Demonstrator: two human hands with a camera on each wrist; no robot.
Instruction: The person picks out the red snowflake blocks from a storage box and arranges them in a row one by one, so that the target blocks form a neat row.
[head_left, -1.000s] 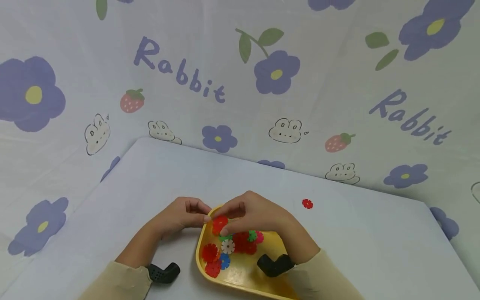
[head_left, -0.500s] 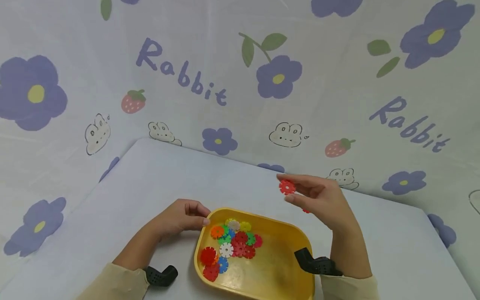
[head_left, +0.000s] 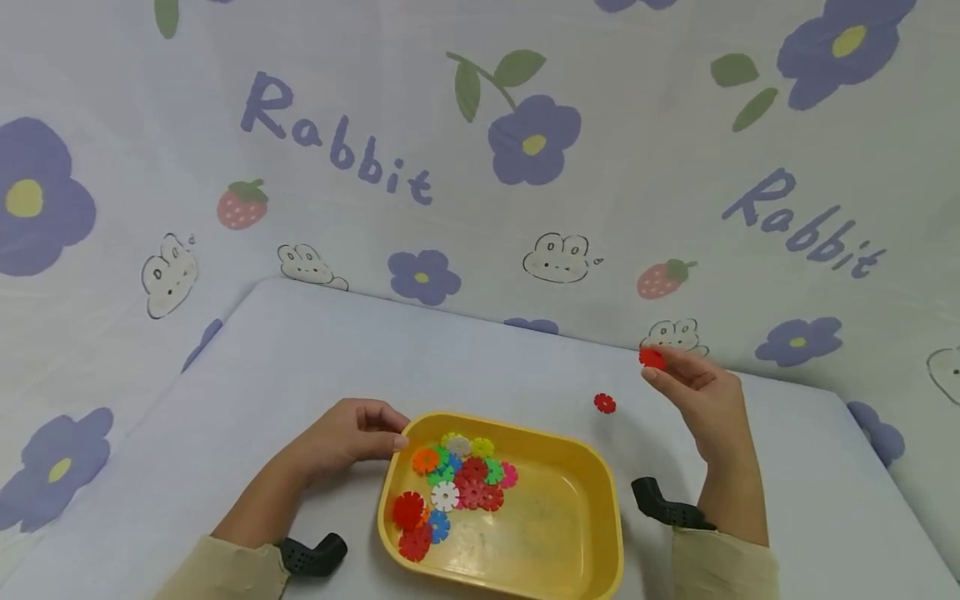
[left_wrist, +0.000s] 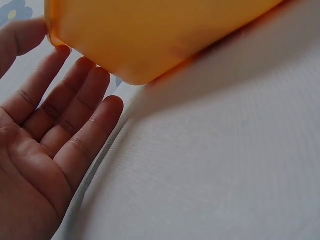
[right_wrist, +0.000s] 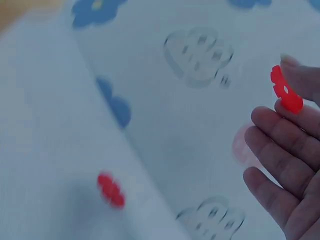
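Note:
My right hand [head_left: 708,404] is raised above the table on the right and pinches a red notched snowflake disc [head_left: 652,358] between thumb and finger. In the right wrist view that red disc [right_wrist: 286,91] is tilted, and the other fingers stay off it. My left hand [head_left: 341,437] holds the left corner of the yellow plastic tray [head_left: 573,450] between thumb and index finger. Several snowflake discs, such as an orange disc [head_left: 425,460], a white disc [head_left: 445,496] and a blue disc [head_left: 439,526], lie in the tray's left half. Another red snowflake disc [head_left: 604,403] lies on the table behind the tray.
A white cloth-covered table [head_left: 360,350] lies under everything. Behind it hangs a patterned curtain [head_left: 480,208] with flowers, rabbits and strawberries. A black camera mount sits on each wrist.
My right hand has lifted the red disc out of the tray and carried it right, past the red disc on the table. My left hand has stayed at the tray's corner.

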